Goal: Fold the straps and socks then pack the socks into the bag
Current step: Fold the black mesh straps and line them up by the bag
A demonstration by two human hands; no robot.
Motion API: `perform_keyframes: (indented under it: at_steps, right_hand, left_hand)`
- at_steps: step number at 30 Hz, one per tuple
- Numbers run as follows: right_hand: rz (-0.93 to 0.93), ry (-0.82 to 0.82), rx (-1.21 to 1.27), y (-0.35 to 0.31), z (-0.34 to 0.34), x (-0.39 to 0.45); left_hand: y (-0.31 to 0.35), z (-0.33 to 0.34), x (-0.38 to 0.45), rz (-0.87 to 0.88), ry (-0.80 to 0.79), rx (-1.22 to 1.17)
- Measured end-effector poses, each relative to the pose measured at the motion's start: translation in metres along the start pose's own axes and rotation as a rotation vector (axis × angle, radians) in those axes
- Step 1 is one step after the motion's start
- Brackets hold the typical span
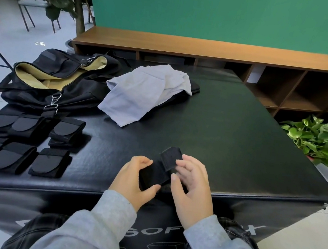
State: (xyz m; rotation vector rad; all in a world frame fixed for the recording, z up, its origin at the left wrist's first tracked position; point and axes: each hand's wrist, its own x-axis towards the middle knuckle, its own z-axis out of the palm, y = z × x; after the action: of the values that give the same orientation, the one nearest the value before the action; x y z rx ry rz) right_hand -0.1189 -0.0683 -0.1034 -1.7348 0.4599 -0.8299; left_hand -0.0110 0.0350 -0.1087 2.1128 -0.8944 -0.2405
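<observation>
A black strap [162,167] lies near the front edge of the black padded box [240,137]. My left hand [133,180] holds its near end between curled fingers and thumb. My right hand [191,183] pinches the far end, which is folded over. Several folded black straps [29,141] sit in rows at the front left. An open black bag [58,82] with tan lining lies at the back left. Light grey socks [142,94] lie crumpled in the middle at the back, partly over a dark item.
A low wooden shelf unit [268,75] runs behind the box under a green wall. A leafy potted plant [322,139] stands at the right, close to the box's corner. A tree trunk [80,10] and a chair [29,6] are at the far left.
</observation>
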Motion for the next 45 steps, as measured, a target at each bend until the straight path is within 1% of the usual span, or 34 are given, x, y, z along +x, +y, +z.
perform_keyframes:
  at_steps: [2,4,7,9,12,15,17,22,25,28,31,33,34,36,37,38,41,45]
  right_hand:
    - [0.043,-0.064,0.014,-0.003,0.003,-0.003]
    - [0.044,-0.123,-0.153,-0.004,0.006,-0.003]
    - [-0.092,-0.192,-0.461,0.004,0.011,0.0]
    - [-0.198,-0.133,-0.555,0.012,0.014,0.002]
    - [-0.308,-0.021,-0.549,0.024,0.016,0.004]
    - [-0.371,0.006,-0.509,0.033,0.014,0.002]
    - [-0.391,0.003,-0.503,0.036,0.012,0.002]
    - [-0.396,-0.065,-0.581,0.039,0.011,0.003]
    - [-0.362,-0.094,-0.599,0.034,0.01,0.001]
    - [-0.331,-0.19,-0.635,0.028,0.012,-0.003]
    - [-0.116,-0.351,-0.522,0.016,0.011,-0.004]
    - [0.072,-0.399,-0.337,0.001,0.01,-0.003]
    - [0.164,-0.4,-0.165,-0.008,0.008,-0.001]
    - [0.253,-0.334,0.18,-0.024,0.005,0.003]
    - [0.277,-0.287,0.251,-0.029,0.005,0.005]
    - [0.291,-0.257,0.229,-0.034,0.006,0.007]
    - [0.31,-0.258,0.095,-0.045,0.017,0.011]
    - [0.326,-0.307,0.059,-0.061,0.035,0.014]
  left_hand:
    - [0.001,0.0,0.0,-0.008,0.004,-0.008]
    - [0.002,-0.001,-0.001,-0.019,0.012,-0.029]
    - [0.001,0.0,-0.001,-0.018,0.011,-0.056]
    - [0.0,0.0,-0.001,-0.009,0.001,-0.051]
    - [0.001,0.0,-0.001,-0.007,0.001,-0.043]
    - [0.0,0.001,-0.001,-0.003,0.003,-0.015]
    - [-0.001,0.001,0.0,0.007,0.001,0.004]
    - [0.0,0.001,-0.001,0.032,-0.002,0.029]
    - [-0.002,0.001,-0.001,0.067,0.003,0.056]
    - [-0.006,0.004,0.0,0.137,0.003,0.078]
    - [-0.008,0.005,0.0,0.173,0.015,0.116]
    - [-0.007,0.005,0.0,0.182,0.021,0.132]
    - [-0.005,0.004,0.0,0.178,0.018,0.137]
    - [-0.002,0.002,0.001,0.174,0.016,0.156]
    - [-0.001,0.001,0.001,0.175,0.016,0.171]
    - [0.0,0.0,0.0,0.175,0.014,0.186]
    - [0.0,-0.005,-0.005,0.158,0.026,0.222]
    - [-0.005,-0.024,-0.011,0.114,0.12,0.22]
